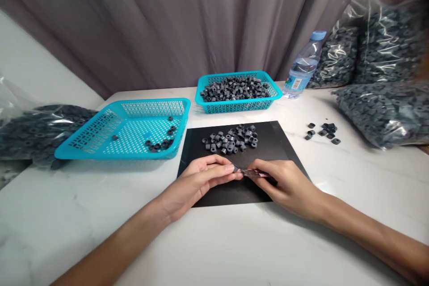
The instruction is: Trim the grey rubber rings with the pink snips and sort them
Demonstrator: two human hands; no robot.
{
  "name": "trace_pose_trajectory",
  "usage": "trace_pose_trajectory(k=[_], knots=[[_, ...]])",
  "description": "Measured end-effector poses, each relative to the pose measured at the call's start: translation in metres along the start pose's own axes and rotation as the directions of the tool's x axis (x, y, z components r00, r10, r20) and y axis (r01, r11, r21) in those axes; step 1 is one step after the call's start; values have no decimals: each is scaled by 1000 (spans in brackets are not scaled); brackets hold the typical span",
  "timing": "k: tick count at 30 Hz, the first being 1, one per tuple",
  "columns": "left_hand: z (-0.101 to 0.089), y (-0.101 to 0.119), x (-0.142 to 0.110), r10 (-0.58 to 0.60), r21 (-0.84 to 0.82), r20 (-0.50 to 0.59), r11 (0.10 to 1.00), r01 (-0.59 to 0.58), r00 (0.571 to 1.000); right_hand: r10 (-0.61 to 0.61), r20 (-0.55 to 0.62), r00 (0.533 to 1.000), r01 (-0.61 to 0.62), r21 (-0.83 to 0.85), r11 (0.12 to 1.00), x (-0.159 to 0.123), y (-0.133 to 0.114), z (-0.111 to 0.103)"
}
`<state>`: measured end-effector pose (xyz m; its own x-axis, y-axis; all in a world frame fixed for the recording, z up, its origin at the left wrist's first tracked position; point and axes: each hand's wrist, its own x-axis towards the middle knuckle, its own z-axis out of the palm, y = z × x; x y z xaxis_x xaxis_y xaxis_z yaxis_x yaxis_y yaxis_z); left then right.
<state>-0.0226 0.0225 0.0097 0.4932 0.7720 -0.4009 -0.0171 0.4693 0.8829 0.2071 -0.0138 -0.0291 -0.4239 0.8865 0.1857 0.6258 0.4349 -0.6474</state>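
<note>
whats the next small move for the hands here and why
I'd probably keep the left hand steady and work the thin tool in the right hand gently along the edge of the small grey piece. The left hand pinches that piece, the right hand grips the tool, and its tip points at the piece, very close; whether they touch is hard to tell.

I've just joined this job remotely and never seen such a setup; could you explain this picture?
There's no machine: one camera on a person's head looks forward and down at their bare hands. The left hand pinches a small dark gray piece; the right hand holds a slim tool, its exact type unclear, tip at the piece. On the white table, a black mat bears short gray sleeves. Beyond are a heaped turquoise basket, another basket with a few sleeves, a water bottle and filled plastic bags.
</note>
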Motion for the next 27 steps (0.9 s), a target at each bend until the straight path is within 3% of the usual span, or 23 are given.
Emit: trace_pose_trajectory(k=[14, 27], knots=[[-2, 0, 0, -16, 2, 24, 1000, 16, 1000, 52, -70, 996, -46, 84, 995, -1, -6, -6], [-4, -3, 2, -11, 15, 46, 1000, 10, 999, -3, -15, 1000, 7, 240, 971, 1, -5, -11]])
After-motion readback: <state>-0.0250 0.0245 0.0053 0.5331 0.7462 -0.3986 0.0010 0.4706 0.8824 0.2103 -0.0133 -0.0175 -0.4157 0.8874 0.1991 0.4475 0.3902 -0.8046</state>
